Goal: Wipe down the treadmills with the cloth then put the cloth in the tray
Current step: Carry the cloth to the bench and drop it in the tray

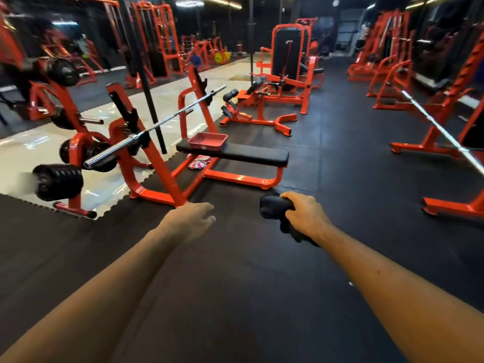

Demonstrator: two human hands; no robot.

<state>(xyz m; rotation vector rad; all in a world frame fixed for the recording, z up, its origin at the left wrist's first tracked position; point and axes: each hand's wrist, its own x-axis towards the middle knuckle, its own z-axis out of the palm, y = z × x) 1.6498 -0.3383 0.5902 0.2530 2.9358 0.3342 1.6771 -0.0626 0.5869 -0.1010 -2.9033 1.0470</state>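
Right hand [306, 216] grips the cloth [272, 209]; left hand [193, 221] is spread and empty. Tray [205, 145] sits on the bench [251, 154], ahead and slightly left, apparently nearer the left hand; no treadmill in view.

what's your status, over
Right hand grips black cloth. Left hand open, empty. Red tray on bench ahead. Only floor mat between.

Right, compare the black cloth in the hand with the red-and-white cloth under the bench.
The bunched black cloth is gripped in the right hand; the red-and-white patterned cloth lies loose, untouched, beneath the black padded bench. One is plain dark, the other patterned. Both are crumpled, neither in the red tray.
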